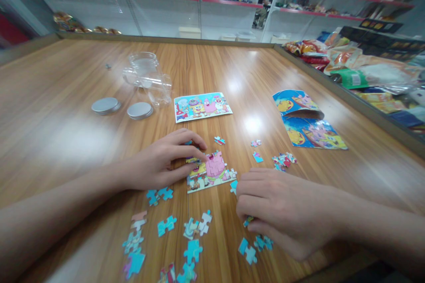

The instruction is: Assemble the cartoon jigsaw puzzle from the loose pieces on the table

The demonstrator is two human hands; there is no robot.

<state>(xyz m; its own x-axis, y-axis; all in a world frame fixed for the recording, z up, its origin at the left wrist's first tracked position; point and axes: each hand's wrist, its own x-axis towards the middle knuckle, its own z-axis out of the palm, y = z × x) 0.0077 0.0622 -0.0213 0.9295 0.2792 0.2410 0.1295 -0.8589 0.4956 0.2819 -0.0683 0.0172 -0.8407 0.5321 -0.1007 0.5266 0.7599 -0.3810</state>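
Note:
A partly joined jigsaw puzzle (215, 166) shows a yellow and a pink cartoon figure. My left hand (166, 157) lies over its left side, fingers apart and fingertips touching it. Curled to the right of the puzzle, my right hand (279, 208) pinches a small puzzle piece (248, 220), mostly hidden by the fingers. Another blue piece (234, 186) peeks out by its knuckles. Loose blue pieces (166, 225) are scattered nearer to me, and a small heap of pieces (284, 161) sits beyond my right hand. Behind the puzzle lies a printed picture card (203, 108) with the cartoon scene.
Clear plastic jars (146, 75) stand and lie at the back left, with silver lids (140, 110) before them. A bent blue cartoon sheet (310, 124) rests on the right. Packaged goods (368, 75) line the table's right edge. A person (262, 4) is far off among shelves.

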